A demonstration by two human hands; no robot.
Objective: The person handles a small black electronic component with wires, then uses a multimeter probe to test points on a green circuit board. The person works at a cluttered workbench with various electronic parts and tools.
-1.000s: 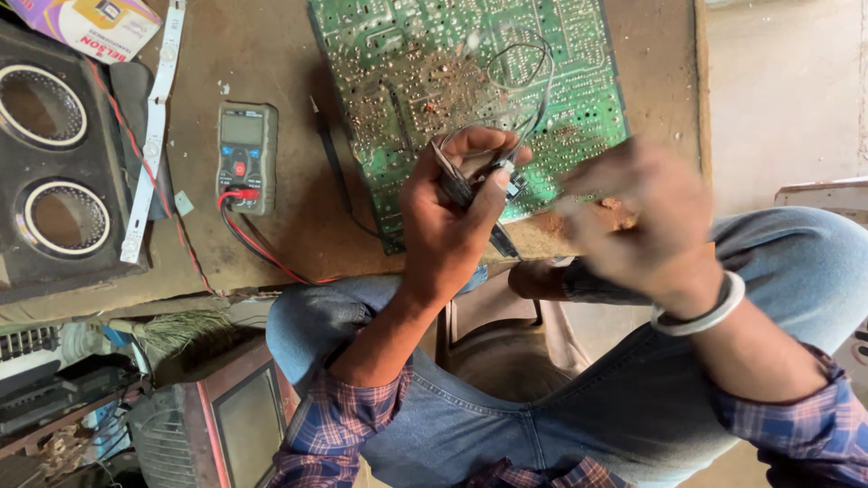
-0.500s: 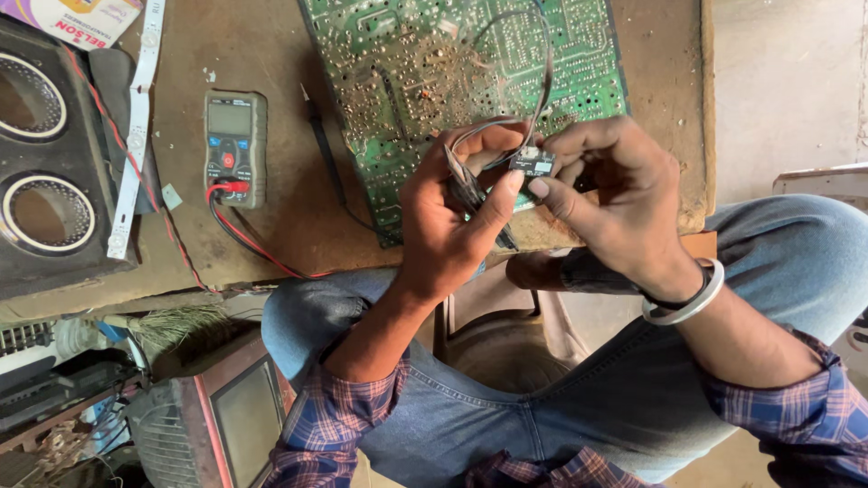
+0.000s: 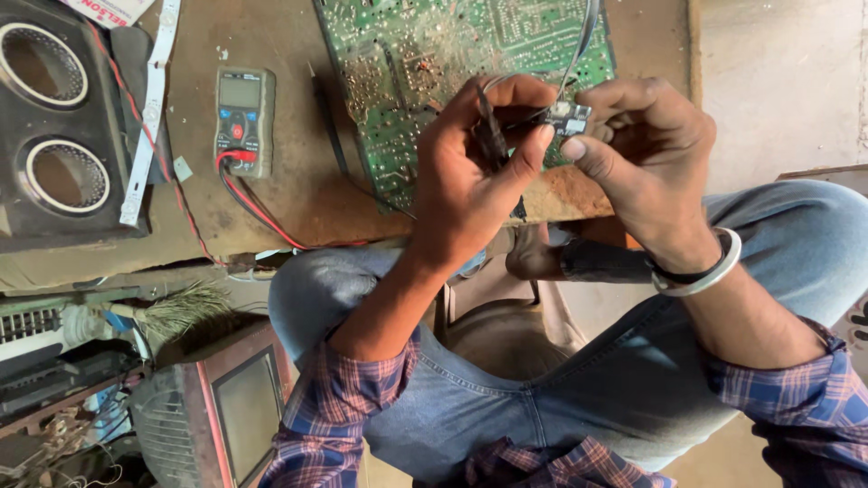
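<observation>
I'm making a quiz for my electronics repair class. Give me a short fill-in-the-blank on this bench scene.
1. Both hands, the left hand and the right hand, pinch a small part with a ____ cable above the circuit board.
2. The board's colour is ____.
3. The multimeter has red and ____ leads plugged in.
4. The right wrist wears a ____ bangle.

Missing words: thin; green; black; white

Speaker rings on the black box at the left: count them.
2. Both sit in the black speaker box at the left edge: the upper ring near the top corner, the lower ring just below it. More may lie outside the frame.
</observation>
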